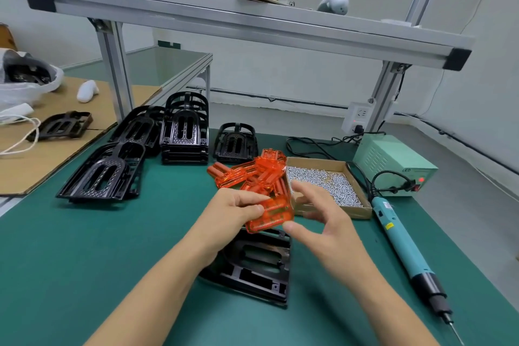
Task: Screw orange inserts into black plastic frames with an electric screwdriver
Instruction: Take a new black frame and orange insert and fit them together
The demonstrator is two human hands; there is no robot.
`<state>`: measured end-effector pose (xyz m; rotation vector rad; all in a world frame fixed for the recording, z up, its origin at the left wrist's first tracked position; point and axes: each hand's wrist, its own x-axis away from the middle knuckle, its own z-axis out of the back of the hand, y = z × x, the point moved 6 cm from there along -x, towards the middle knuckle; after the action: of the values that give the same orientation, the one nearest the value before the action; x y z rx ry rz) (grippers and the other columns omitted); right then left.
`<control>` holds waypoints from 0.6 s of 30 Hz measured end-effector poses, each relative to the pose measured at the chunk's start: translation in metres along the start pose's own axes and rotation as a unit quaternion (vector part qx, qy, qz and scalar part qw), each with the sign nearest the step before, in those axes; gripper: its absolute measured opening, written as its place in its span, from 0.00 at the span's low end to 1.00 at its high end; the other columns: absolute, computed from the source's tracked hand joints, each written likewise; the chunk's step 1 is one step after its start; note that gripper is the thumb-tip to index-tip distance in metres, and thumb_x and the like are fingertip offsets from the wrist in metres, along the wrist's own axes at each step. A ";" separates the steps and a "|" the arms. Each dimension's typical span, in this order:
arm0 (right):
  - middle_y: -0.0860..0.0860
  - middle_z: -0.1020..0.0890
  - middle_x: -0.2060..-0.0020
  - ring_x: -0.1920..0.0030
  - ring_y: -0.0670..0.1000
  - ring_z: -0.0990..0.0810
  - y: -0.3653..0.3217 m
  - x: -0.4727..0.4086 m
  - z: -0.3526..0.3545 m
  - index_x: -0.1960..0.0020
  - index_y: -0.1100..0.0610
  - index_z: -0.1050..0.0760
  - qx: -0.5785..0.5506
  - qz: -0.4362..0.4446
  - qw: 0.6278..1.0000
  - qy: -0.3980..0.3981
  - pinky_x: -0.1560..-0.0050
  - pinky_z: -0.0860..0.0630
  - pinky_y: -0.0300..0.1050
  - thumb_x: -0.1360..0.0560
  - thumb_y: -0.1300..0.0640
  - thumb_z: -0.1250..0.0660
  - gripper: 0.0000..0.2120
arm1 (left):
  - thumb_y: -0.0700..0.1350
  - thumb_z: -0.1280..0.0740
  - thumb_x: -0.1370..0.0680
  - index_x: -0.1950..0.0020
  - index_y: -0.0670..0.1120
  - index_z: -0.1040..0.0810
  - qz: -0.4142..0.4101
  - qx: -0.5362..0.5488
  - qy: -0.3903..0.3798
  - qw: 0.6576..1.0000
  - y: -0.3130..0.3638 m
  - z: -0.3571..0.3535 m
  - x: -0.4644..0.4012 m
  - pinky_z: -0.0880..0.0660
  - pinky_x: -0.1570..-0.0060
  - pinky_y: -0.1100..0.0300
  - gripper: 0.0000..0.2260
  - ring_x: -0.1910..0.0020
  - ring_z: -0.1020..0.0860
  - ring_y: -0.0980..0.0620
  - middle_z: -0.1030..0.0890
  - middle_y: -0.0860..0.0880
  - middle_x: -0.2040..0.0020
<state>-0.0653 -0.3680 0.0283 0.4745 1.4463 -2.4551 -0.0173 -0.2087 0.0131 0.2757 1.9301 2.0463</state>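
My left hand (pixel 234 212) grips a translucent orange insert (pixel 273 213) by its left edge, holding it above a black plastic frame (pixel 258 267) that lies flat on the green mat. My right hand (pixel 323 218) is at the insert's right side, thumb tip touching its lower right corner, fingers spread behind it. A pile of orange inserts (pixel 252 174) lies just beyond. The teal electric screwdriver (pixel 407 250) rests on the mat to the right, tip toward me, untouched.
A cardboard box of silver screws (pixel 328 182) sits beside the pile. Stacks of black frames (pixel 184 132) stand at the back left. A pale green power supply (pixel 393 166) with cables is at the right. An aluminium shelf (pixel 252 22) spans overhead.
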 end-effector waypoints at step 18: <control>0.41 0.20 0.46 0.45 0.35 0.25 0.023 0.029 -0.027 0.36 0.52 0.22 0.115 -0.004 0.991 -0.066 0.41 0.31 0.31 0.29 0.49 0.26 0.22 | 0.39 0.39 0.21 0.42 0.55 0.20 0.057 -0.330 0.051 0.941 -0.032 0.045 0.008 0.29 0.45 0.64 0.15 0.43 0.24 0.55 0.21 0.56 0.39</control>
<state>-0.0790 -0.3571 -0.0135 0.3426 1.1222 -2.6183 -0.0064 -0.1621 -0.0158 0.1200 1.1821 2.6822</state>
